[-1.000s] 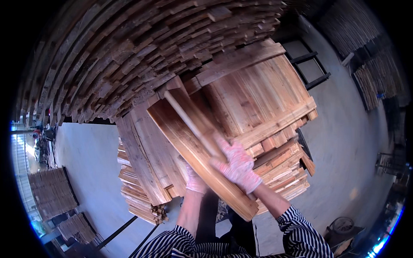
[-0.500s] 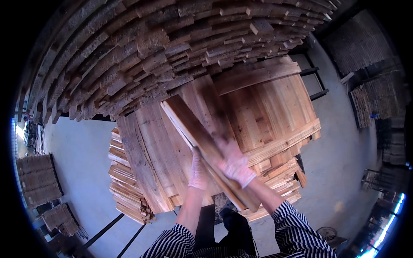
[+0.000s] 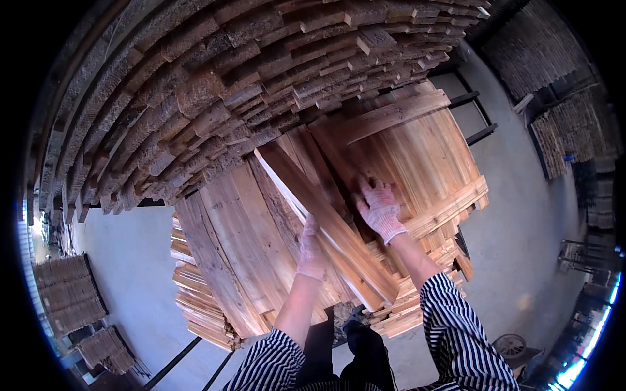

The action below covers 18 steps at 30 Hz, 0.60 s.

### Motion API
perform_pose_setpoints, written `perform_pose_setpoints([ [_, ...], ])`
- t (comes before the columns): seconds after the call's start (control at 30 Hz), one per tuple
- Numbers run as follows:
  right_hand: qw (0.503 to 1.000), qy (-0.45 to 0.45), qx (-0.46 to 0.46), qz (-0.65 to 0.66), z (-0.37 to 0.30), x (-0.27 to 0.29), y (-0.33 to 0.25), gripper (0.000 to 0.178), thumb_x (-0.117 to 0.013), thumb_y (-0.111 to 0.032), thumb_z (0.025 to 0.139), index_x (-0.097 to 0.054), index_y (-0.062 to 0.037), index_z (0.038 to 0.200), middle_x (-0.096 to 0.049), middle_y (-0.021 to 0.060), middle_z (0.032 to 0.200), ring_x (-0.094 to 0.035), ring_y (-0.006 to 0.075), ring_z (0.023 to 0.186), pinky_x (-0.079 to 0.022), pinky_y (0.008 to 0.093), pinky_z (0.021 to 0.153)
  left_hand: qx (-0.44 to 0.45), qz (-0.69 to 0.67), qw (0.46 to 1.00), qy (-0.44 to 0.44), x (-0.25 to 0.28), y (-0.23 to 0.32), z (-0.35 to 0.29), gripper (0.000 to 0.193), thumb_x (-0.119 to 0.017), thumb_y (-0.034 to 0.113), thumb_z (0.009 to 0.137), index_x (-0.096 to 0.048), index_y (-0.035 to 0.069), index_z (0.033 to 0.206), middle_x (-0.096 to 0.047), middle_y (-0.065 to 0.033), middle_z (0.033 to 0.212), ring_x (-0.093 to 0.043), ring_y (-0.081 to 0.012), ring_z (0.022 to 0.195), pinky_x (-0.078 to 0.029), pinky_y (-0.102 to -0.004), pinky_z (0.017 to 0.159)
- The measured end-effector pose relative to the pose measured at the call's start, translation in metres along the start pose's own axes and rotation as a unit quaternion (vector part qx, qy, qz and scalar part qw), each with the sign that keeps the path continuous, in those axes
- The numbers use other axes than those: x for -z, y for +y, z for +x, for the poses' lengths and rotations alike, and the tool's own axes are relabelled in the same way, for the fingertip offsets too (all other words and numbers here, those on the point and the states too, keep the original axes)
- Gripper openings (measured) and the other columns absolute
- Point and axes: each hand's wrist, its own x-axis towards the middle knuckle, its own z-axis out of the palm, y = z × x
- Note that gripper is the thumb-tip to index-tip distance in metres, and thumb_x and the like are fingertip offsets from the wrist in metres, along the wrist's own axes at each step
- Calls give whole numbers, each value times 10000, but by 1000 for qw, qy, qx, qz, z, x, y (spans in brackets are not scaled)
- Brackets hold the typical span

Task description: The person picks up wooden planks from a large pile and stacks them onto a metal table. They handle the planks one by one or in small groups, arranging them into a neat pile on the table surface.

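A long wooden plank [image 3: 313,202] slants across the middle of a board pile, its left edge tipped up and showing pale. My left hand [image 3: 312,251], in a light knitted glove, is closed on that left edge. To the right of the plank is my right hand [image 3: 379,210], gloved the same way. Its fingers are partly spread over the boards beside a dark reddish plank [image 3: 331,153], and no held thing shows in it. Whether the fingertips press on the wood is hard to tell. Wide boards [image 3: 244,221] lie side by side under the held plank.
A tall stack of rough planks [image 3: 215,85] rises along the far side, its uneven ends jutting toward me. Crosswise battens [image 3: 398,116] lie on the right-hand boards. Smaller strips [image 3: 202,293] are piled below at left. More stacked wood [image 3: 68,293] stands on the grey floor [image 3: 130,254].
My right hand has left the held plank and moved up and right onto the boards. The plank has tilted further, showing more of its pale edge; my left hand still grips it.
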Motion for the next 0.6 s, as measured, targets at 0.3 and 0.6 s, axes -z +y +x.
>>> perform_pose_setpoints([
  [0.3, 967, -53, 26, 246, -70, 43, -39, 756, -719, -498, 888, -539, -107, 1508, -584, 248, 1436, -570, 447, 1279, -472, 510, 1094, 65, 55, 995, 44, -53, 14, -41, 887, -628, 680, 965, -421, 74, 1578, -520, -140, 1552, -516, -314, 1392, -408, -479, 1207],
  [0.6, 991, -23, -11, 132, 16, 17, 48, 643, -628, -385, 969, -494, -136, 1546, -543, 267, 1454, -569, 440, 1305, -491, 499, 1089, 51, 82, 994, 48, -39, 10, -7, 858, -678, 666, 941, -460, 120, 1566, -518, -61, 1557, -536, -273, 1373, -470, -455, 1158],
])
